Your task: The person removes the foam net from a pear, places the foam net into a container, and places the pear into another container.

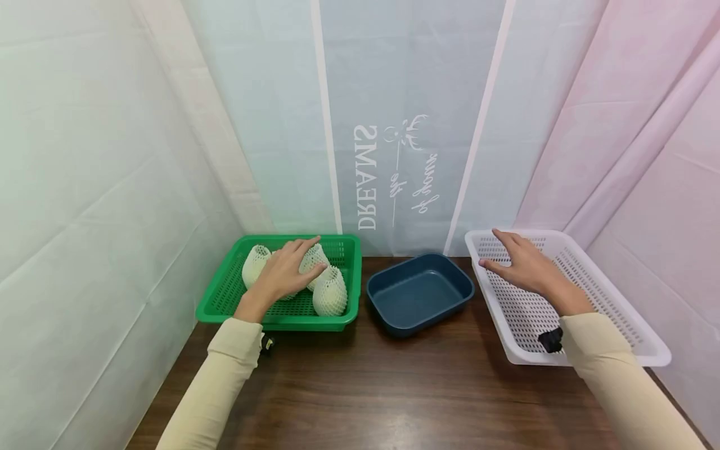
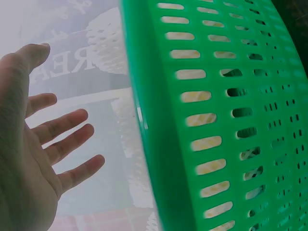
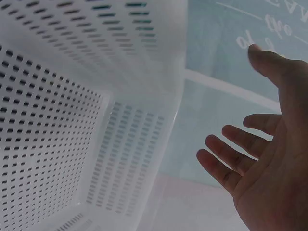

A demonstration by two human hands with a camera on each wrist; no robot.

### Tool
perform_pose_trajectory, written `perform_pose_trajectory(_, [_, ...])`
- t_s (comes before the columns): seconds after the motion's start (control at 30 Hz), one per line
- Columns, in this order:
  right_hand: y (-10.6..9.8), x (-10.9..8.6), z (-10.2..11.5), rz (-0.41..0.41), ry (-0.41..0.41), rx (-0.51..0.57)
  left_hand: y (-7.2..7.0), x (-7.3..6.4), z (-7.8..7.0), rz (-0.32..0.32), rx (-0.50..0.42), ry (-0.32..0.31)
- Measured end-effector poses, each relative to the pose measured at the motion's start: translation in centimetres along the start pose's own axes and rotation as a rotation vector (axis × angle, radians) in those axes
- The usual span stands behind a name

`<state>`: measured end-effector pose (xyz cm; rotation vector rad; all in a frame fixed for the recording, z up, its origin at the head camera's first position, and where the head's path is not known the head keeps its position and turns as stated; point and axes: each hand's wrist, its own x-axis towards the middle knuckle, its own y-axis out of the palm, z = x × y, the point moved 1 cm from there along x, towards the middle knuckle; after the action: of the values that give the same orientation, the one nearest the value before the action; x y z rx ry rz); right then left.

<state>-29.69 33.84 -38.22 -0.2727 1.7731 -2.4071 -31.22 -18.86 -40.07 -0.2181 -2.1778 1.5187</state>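
Observation:
My left hand [image 1: 285, 269] hovers over the green basket [image 1: 349, 294] on the left, fingers spread and holding nothing. Inside that basket lie several pale round items in white foam netting, one netted item [image 1: 330, 292] near the right side and another netted item [image 1: 255, 264] at the left; my hand hides part of the group. Over the white basket [image 1: 619, 300] on the right, my right hand [image 1: 525, 265] is held with thumb and fingers apart, nothing in it. The left wrist view shows the open palm [image 2: 29, 163] beside the green basket's slotted wall.
Between the two baskets a dark blue rectangular dish [image 1: 422, 294] stands on the brown wooden table [image 1: 394, 387]. Behind them hangs a pale curtain [image 1: 416, 75] with printed lettering, and white cloth [image 1: 84, 219] encloses the left side.

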Motion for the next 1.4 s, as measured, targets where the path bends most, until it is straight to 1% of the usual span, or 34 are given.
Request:
perform_pose_trajectory(0.23, [0.2,-0.1,1.8,-0.034,-0.038,0.028,0.2,-0.1,-0.3,-0.001,-0.02,0.01])
perform_pose_trajectory(0.47, [0.2,-0.3,4.1,-0.079,-0.079,0.076,0.1,-0.3,-0.8,0.001,-0.029,0.026])
perform_pose_trajectory(0.7, [0.5,-0.4,6.3,-0.09,-0.096,0.124,0.2,-0.3,-1.5,0.004,-0.032,0.054])
perform_pose_trajectory(0.9, [0.7,-0.1,8.0,-0.109,-0.126,0.157,0.3,-0.2,-1.9,0.003,-0.05,0.06])
perform_pose_trajectory(1.17, [1.7,0.6,10.1,-0.16,-0.165,0.219,0.4,-0.3,-2.0,0.015,-0.062,0.064])
perform_pose_trajectory(1.3, [2.5,1.1,11.1,-0.154,-0.169,0.247,0.4,-0.4,-2.2,0.027,-0.066,0.064])
perform_pose_trajectory(1.4, [3.2,1.4,11.9,-0.141,-0.165,0.288,0.6,-0.4,-2.3,0.042,-0.058,0.057])
